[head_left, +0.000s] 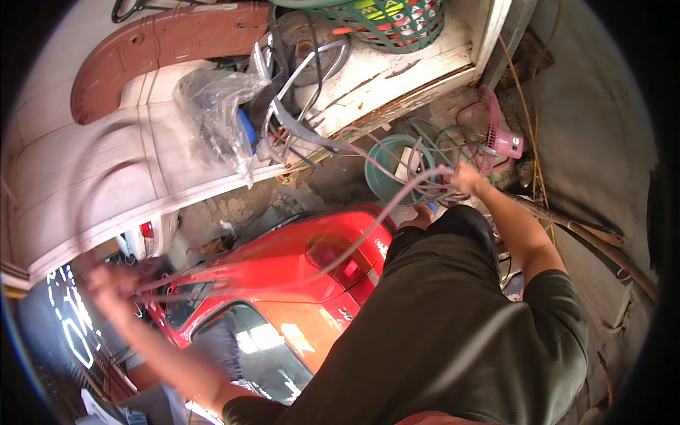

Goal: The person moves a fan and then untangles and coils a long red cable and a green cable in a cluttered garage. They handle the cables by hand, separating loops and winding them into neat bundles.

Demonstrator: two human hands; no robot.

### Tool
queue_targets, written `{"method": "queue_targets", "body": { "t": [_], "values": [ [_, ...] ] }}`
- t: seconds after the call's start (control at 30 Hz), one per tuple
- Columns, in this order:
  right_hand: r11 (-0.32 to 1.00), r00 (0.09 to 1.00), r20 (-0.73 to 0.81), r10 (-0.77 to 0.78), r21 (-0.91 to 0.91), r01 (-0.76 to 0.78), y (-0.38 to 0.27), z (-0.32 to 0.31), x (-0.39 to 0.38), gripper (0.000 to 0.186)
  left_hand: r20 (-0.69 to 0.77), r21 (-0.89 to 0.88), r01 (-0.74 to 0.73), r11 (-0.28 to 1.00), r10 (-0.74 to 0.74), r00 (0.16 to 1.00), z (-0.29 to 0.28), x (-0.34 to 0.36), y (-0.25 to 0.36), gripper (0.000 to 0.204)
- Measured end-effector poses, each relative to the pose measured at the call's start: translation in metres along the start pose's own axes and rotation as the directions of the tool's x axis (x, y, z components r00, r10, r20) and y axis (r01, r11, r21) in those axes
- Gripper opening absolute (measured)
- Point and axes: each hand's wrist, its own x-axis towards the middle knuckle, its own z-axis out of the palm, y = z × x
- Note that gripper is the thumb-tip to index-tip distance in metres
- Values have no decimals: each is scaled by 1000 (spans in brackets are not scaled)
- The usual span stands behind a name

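My right hand (462,177) grips a pinkish hose (386,212) above a teal bucket (382,173) with tangled hoses in and over it. The hose arcs down across the red car (297,262) toward my left hand (113,290), which is out at the far left and smeared by motion. My left hand appears closed on a length of the hose; a faint, blurred loop of it rises above that hand. A pink fan (504,142) stands just right of the bucket.
A white shelf (411,71) above holds a rusty curved metal part (163,32), a plastic bag (212,99), metal frames and a green basket (358,21). Poles (598,248) lean along the right wall (588,127). A white vehicle (145,234) shows at the left, beyond the red car.
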Motion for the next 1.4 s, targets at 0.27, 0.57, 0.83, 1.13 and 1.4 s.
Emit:
{"method": "queue_targets", "body": {
  "t": [0.27,0.57,0.83,1.13,1.4],
  "values": [
    [913,928,27,-371,-172,370,-92,-134,40,52,872,127,564,816,-363,329,257,-179,-40,38],
    [943,98,986,-136,99,318,-127,-210,-147,58,846,348,537,768,-504,173,197,-225,-40,24],
    [749,914,224,-339,-524,406,-39,-139,-57,41,691,157,388,908,-381,614,163,-205,10,25],
    [545,405,-900,160,422,724,-267,-141,-12,27,287,-236,151,960,-80,954,338,-196,-20,30],
    [218,170,-321,-932,-121,968,-336,-124,-120,29,278,-838,281,468,-76,957,355,-168,-34,43]
  ]
}}
